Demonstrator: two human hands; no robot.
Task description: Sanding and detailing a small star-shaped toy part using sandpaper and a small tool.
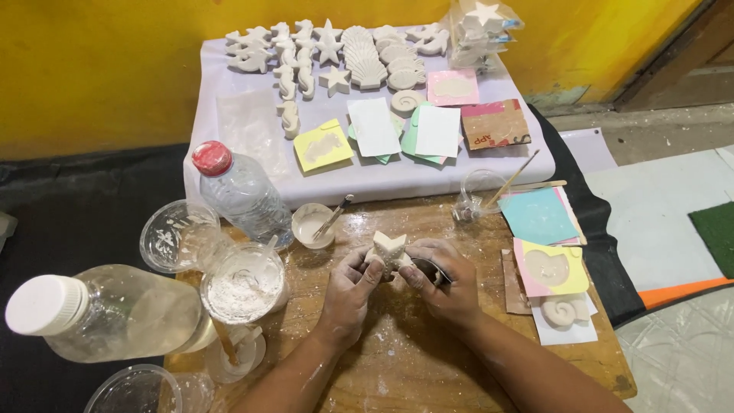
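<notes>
both hands, left hand point(348, 287) and right hand point(442, 281), grip white plaster star point(390, 248) above wooden tabletop point(397, 359). just beyond: small cup with brush point(313, 224). left: powder cup point(243, 284), water bottle point(241, 195). right: coloured paper squares point(544, 241).

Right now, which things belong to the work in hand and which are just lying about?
In hand:
- white plaster star piece, held by left hand and right hand
- small dark tool in the right hand

Lying about:
- water bottle
- cup of white powder
- finished casts
- coloured sheets
</notes>
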